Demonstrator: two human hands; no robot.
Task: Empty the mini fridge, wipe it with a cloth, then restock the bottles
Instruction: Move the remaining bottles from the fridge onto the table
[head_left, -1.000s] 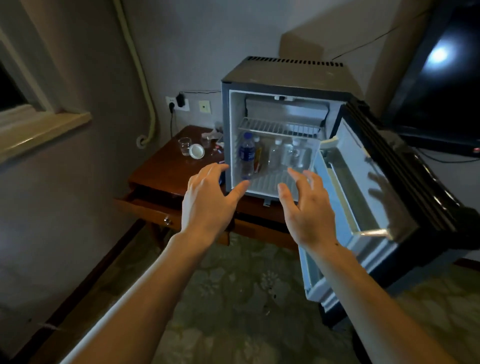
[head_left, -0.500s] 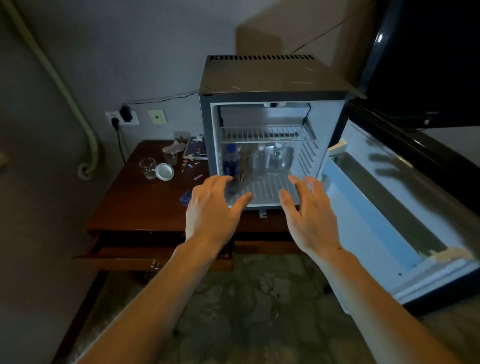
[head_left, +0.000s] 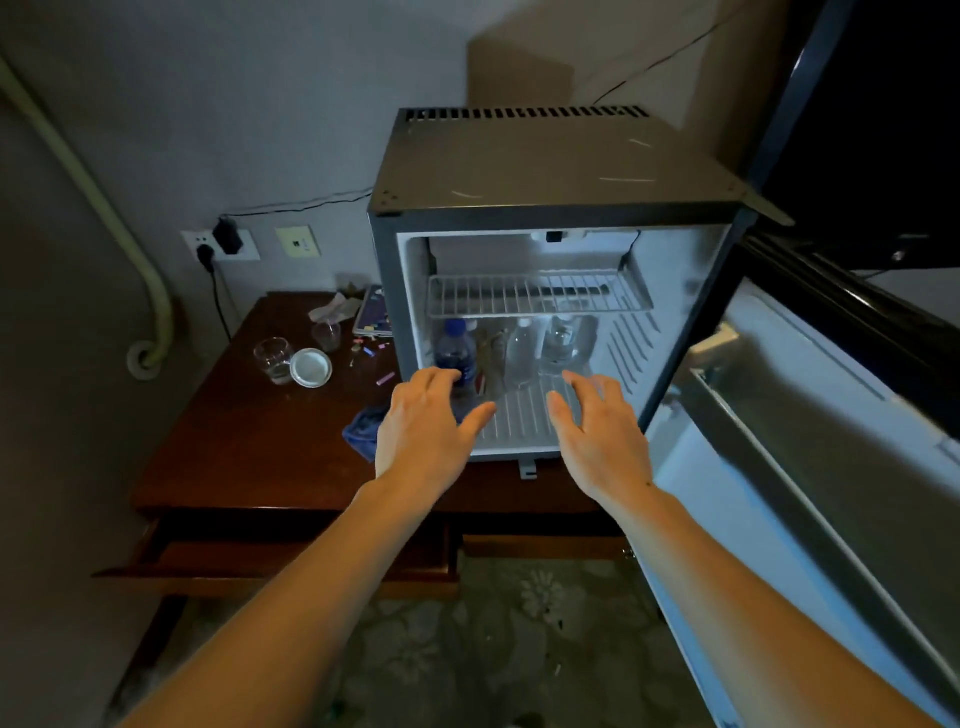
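Observation:
The mini fridge (head_left: 550, 171) stands on a dark wooden table with its door (head_left: 810, 441) swung open to the right. On its lower wire shelf stand a blue-labelled bottle (head_left: 456, 353), a clear bottle (head_left: 521, 348) and another clear bottle (head_left: 562, 340) further right. My left hand (head_left: 423, 431) is open, fingers spread, just in front of the blue-labelled bottle. At the fridge mouth my right hand (head_left: 597, 431) is open and holds nothing. A blue cloth (head_left: 363, 428) lies on the table beside the fridge's left side, partly hidden by my left hand.
The wooden table (head_left: 270, 431) carries a glass (head_left: 272, 358), a white lid (head_left: 310, 367), a plastic cup (head_left: 327, 332) and small scraps. Its drawer (head_left: 208, 564) is pulled out below. An upper wire rack (head_left: 535, 293) spans the fridge. A dark screen (head_left: 883, 130) hangs at upper right.
The view has come closer to the fridge and turned to face it squarely. Both hands have reached forward to the fridge opening, still empty and spread.

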